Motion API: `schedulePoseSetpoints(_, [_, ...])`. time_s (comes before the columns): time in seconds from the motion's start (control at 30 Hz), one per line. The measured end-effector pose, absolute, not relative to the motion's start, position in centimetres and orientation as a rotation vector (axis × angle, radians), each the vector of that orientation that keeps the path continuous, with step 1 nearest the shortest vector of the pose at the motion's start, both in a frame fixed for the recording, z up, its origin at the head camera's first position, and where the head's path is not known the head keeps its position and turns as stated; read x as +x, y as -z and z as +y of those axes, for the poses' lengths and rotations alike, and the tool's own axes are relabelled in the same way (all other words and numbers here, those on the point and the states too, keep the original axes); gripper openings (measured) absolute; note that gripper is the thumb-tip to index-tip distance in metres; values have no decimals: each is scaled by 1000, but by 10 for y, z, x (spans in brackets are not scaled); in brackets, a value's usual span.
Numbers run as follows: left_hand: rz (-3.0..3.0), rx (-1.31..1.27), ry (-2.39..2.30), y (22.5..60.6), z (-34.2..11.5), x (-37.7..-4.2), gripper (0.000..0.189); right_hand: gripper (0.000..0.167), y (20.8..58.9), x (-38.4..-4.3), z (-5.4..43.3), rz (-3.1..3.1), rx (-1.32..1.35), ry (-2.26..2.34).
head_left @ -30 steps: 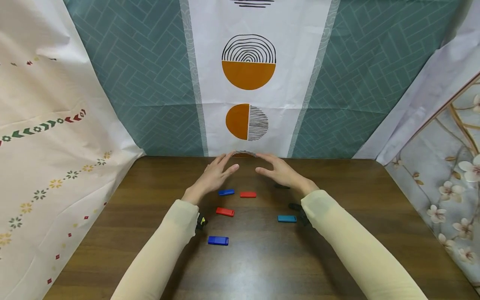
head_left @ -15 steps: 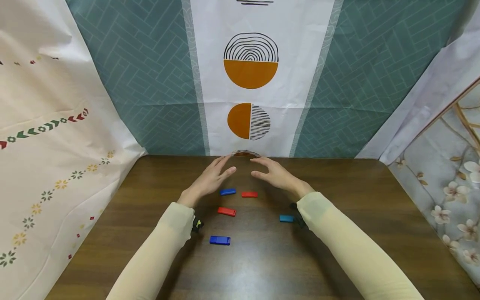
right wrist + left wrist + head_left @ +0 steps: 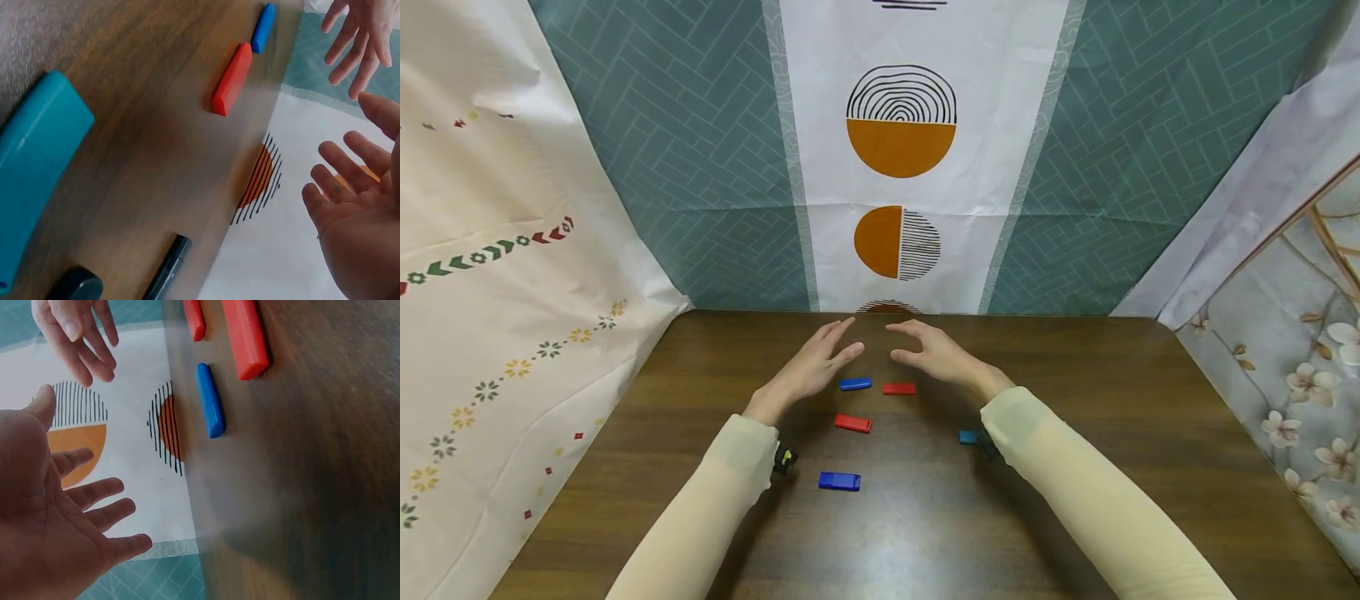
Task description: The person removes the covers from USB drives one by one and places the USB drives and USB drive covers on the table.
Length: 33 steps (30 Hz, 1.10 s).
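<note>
Sitting nearest the hands: far blue stick (image 3: 855, 384) and far red stick (image 3: 898, 389), side by side with a gap, flat on the table (image 3: 1150, 433). Nothing gripped. Left hand (image 3: 808, 365) and right hand (image 3: 943, 357) hang in the air beyond that pair, palms facing, fingers spread, thumbs inward. They're apart from each other, touching no stick.

Change: over the last second both hands have drawn a bit closer together and slid slightly left and back toward the person. Sticks haven't shifted relative to each other. So I'd call it zero progress on handling; just positioning.

Next out: near red stick (image 3: 853, 423) lies just this side of far blue, slightly tilted across. Near blue stick (image 3: 839, 482) is closest to the person. Teal stick (image 3: 967, 437) is off to the right.

In the way: right sleeve (image 3: 1090, 492) and the black gear at its cuff now cover most of teal from the head view, where it was in full sight. Right wrist view gets it, plus a black stick (image 3: 165, 269) and a black round-ended piece (image 3: 75, 286), both cut off by the frame. Can't tell what the latter is.

Behind: patterned cloth (image 3: 722, 167) along the table's far edge.
</note>
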<state>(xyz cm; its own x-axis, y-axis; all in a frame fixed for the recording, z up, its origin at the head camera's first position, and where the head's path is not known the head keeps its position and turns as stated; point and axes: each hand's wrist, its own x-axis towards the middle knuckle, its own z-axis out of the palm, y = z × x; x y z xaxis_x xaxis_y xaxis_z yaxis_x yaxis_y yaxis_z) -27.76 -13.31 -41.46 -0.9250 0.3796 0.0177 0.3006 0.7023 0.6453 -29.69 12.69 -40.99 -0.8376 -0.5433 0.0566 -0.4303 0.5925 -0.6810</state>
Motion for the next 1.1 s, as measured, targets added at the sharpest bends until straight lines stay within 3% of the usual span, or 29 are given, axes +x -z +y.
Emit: schedulePoseSetpoints(1.1, [2743,634,-898,413,-157,-274,67,50,426,-298,96,2557,-781,1114])
